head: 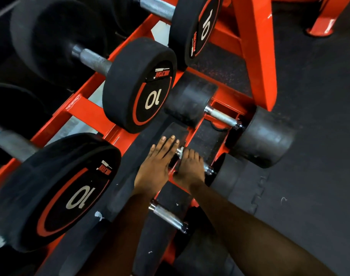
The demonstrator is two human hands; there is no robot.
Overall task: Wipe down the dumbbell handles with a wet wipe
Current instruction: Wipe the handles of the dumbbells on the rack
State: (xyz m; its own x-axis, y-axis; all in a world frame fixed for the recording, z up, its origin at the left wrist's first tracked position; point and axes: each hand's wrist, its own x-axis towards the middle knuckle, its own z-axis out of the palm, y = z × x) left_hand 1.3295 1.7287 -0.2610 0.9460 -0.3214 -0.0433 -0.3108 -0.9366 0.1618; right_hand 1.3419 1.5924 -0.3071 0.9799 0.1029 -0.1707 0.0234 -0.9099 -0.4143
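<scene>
The dumbbell handle [207,168] being wiped lies on the lower tier of the red rack [255,56], just below the middle of the view. It runs from 10 o'clock to 4 o'clock, and only its chrome end by the right head [227,174] shows. The right hand [190,169] covers the rest, its fingers curled over the bar. A small white bit of the wet wipe [180,152] pokes out at its fingertips. How much of the wipe sits under the palm cannot be told.

The left hand [157,166] lies just beside it at 9 o'clock. Its fingers are straight and together, pressed flat on the dumbbell's black left head [177,131], and it holds nothing.

At 1 o'clock from the hands rests a neighbouring dumbbell, its bare chrome bar [221,117] between two worn black heads. At 6 o'clock, between the two forearms, a third knurled bar [168,216] shows.

On the upper tier, at 11 o'clock, stands a black and red dumbbell marked 10 [140,86]. Another one [56,192] is at 8 o'clock and a further one [194,26] at 12 o'clock. Black rubber flooring [319,136] fills the 3 o'clock side.
</scene>
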